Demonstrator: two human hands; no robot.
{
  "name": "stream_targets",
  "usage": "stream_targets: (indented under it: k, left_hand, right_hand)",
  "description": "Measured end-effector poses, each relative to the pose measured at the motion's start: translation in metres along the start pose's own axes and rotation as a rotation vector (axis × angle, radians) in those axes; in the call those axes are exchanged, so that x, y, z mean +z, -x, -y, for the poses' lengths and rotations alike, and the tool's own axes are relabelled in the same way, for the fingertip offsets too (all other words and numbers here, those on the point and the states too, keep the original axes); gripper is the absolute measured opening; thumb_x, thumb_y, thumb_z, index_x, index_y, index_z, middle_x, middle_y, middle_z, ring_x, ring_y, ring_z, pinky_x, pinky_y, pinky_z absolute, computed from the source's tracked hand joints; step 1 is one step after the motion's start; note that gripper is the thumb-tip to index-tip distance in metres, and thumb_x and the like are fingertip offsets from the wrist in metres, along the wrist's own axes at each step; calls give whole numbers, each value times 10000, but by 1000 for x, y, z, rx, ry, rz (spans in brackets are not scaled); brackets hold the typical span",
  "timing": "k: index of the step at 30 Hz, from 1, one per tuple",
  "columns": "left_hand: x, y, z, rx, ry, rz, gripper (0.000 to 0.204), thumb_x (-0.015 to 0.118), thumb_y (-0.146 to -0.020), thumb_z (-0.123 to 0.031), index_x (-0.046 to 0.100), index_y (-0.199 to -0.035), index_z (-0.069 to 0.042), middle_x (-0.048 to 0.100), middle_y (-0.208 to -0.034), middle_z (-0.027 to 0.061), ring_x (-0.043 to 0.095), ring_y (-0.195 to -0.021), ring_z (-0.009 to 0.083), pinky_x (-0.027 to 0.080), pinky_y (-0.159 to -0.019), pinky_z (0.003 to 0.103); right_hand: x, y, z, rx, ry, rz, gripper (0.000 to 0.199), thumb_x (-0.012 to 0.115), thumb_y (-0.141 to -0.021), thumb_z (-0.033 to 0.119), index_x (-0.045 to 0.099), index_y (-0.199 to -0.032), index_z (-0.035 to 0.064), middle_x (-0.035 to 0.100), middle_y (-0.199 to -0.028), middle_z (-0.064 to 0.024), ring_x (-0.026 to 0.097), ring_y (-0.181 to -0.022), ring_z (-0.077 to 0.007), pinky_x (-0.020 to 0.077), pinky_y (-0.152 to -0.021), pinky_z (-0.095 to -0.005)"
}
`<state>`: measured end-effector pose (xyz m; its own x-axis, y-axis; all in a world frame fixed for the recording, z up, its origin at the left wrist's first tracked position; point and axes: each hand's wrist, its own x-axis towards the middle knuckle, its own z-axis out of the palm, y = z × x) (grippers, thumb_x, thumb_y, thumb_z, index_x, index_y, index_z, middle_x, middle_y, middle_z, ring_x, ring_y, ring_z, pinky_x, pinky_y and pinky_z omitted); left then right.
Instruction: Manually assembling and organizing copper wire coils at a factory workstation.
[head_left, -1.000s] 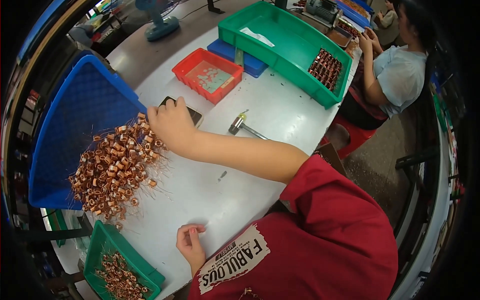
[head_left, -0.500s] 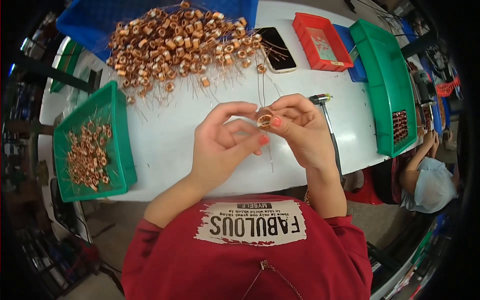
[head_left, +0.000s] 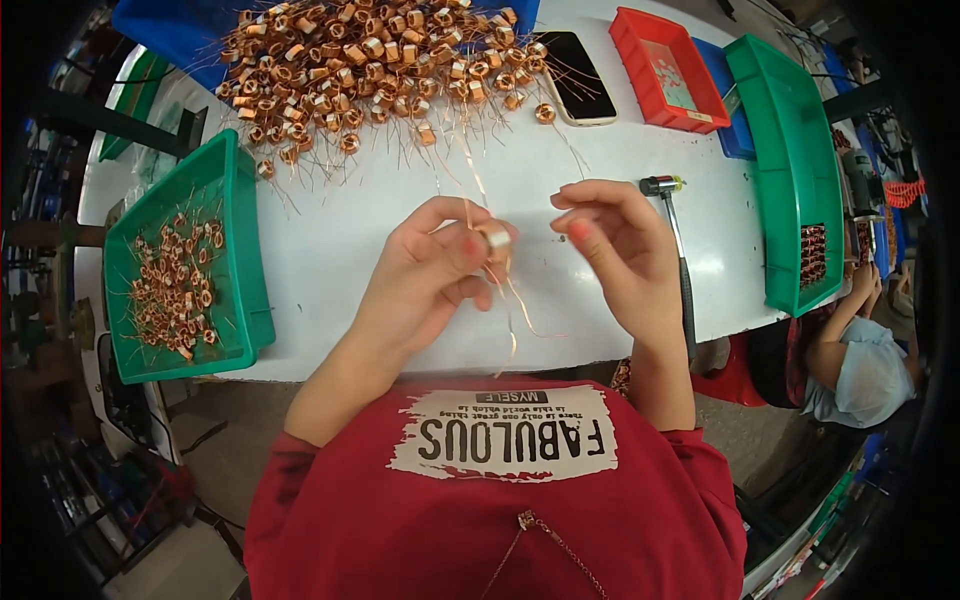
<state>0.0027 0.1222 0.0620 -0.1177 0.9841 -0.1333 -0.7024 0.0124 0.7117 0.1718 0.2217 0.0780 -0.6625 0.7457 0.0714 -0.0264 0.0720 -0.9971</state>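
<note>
Copper coil (head_left: 493, 240) is pinched in left hand (head_left: 425, 275) fingertips above table edge, leads trailing down. Right hand (head_left: 615, 250) is unclenched, just beside, holding nothing. Step judged: lead dressing. Next: leads gripped, straightened. Beyond, coil pile (head_left: 370, 65), green tray (head_left: 240, 250).

Bright, even light, sharp centre, fisheye bending and dark vignetted corners
</note>
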Motion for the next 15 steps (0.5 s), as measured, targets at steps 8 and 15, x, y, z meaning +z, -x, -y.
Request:
stream_targets:
  k: [8,15]
  left_hand:
    - [-17,4,10,-139,535,206,195,626,-801,-49,589,-991,-65,604,-975,142,567,-760,202,473,-696,284]
    - [-22,8,18,-114,355,217,270,649,-797,-131,562,-1053,-148,633,-990,109,603,-802,205,451,-595,281]
  right_hand:
    - [40,-2,-33,-160,-396,165,1050,784,-453,-31,260,-1362,24,546,-1159,-208,539,-1043,-229,419,-878,-322]
    - [52,-1,-35,-181,-498,212,1026,757,-535,-65,204,-1388,73,562,-1135,-156,535,-1060,-231,402,-924,-351]
